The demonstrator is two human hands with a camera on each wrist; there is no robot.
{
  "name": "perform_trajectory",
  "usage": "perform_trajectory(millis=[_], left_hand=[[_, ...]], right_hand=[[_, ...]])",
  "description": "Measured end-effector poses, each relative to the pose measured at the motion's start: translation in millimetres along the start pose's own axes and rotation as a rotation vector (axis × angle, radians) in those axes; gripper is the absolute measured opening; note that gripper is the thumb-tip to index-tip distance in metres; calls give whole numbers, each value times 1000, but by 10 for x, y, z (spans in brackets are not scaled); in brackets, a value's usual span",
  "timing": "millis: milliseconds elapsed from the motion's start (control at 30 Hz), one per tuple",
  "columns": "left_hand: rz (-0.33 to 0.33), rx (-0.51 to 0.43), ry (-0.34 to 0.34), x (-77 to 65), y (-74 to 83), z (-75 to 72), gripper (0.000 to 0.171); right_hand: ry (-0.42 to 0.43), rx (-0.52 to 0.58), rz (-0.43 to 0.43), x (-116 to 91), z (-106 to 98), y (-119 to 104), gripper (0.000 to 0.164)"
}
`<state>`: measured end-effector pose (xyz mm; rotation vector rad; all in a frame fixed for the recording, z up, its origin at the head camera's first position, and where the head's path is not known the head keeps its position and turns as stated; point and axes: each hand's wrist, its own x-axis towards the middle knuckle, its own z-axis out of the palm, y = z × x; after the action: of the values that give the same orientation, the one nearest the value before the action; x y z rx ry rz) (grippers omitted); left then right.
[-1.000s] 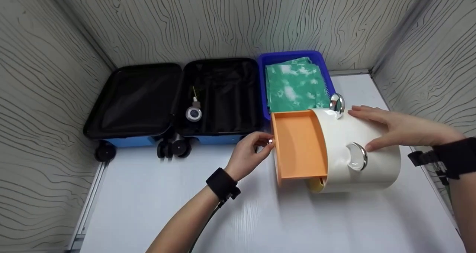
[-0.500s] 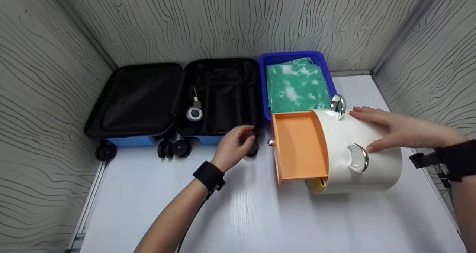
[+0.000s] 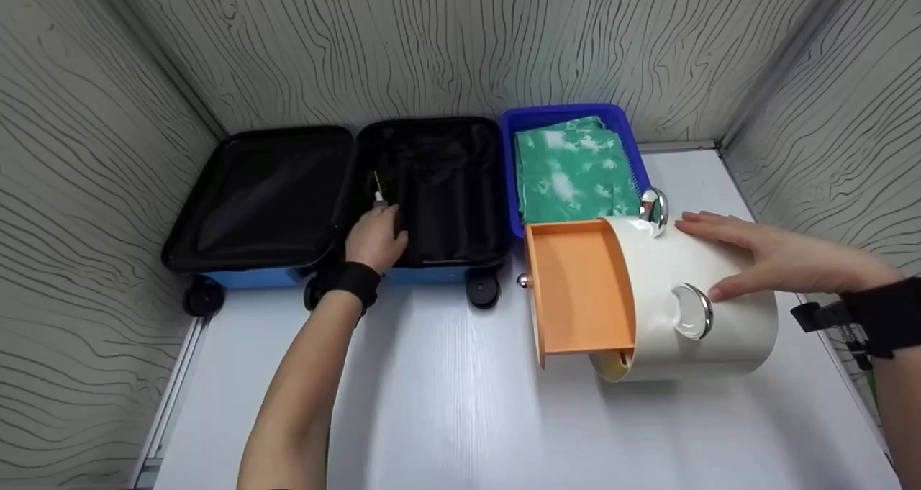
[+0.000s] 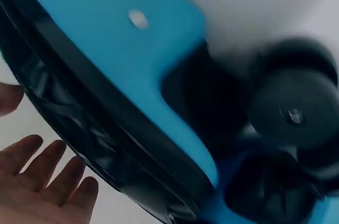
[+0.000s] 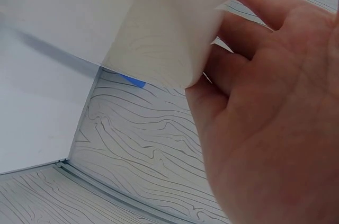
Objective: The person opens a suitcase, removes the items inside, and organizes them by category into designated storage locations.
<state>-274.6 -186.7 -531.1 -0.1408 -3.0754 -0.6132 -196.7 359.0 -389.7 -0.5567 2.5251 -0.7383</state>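
Left hand was inside the right half of the open black-lined suitcase, at about 10 o'clock from table centre. It sat over the spot by the small bottle, whose tip showed just above the knuckles. Can't tell from the head view whether it gripped anything. The left wrist view showed the fingers straight and spread, nothing in them, next to the suitcase's blue shell and wheels.

Right hand lay flat on top of the white drawer cabinet, at 3 o'clock, fingers extended and pressing, not curled. Right wrist view agreed: palm against the white casing.

The cabinet lay on its side, with its orange drawer pulled out toward 9 o'clock; the drawer knob was free, well apart from the left hand. Blue basket with green cloth sat at 12 o'clock, touching the cabinet's far edge.
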Motion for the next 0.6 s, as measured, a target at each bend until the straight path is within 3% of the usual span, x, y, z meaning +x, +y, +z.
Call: perform_trajectory(millis=[333,467,600], left_hand=[[-79,130,-199,287,-179,38,71],[-156,122,-263,422,-235,79,72],[-205,101,-320,456,-243,72,74]], right_hand=[[4,-23,-14,-23,0,24,96],[-1,-25,-22,-33,3,22,95],[-5,-19,-22,-32,1,5,95]])
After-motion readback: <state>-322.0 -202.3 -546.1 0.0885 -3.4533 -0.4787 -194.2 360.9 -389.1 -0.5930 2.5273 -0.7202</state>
